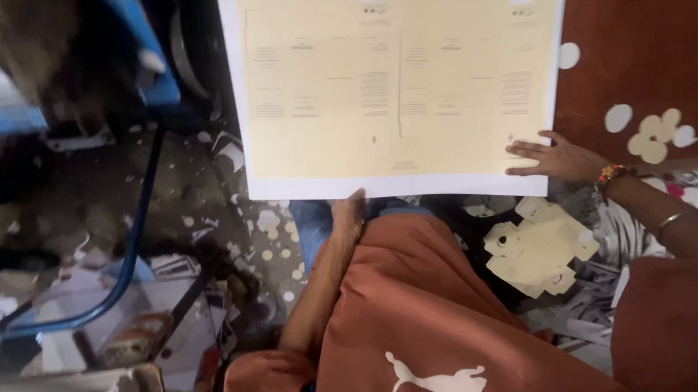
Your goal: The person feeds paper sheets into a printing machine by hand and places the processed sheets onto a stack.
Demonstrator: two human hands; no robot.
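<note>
We hold a large cream printed carton sheet (398, 76) flat before us, its long axis running left to right, its white near edge toward our lap. Its right edge overlaps a brown board (643, 32). Our left hand (349, 217) grips the near edge; our right hand (549, 158) lies spread on the near right corner. Scraps (539, 243) litter the floor below.

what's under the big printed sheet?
The printed sheet overlaps a brown perforated board at right. The left hand grips its near edge, fingers hidden beneath. Anything else underneath is covered.
</note>
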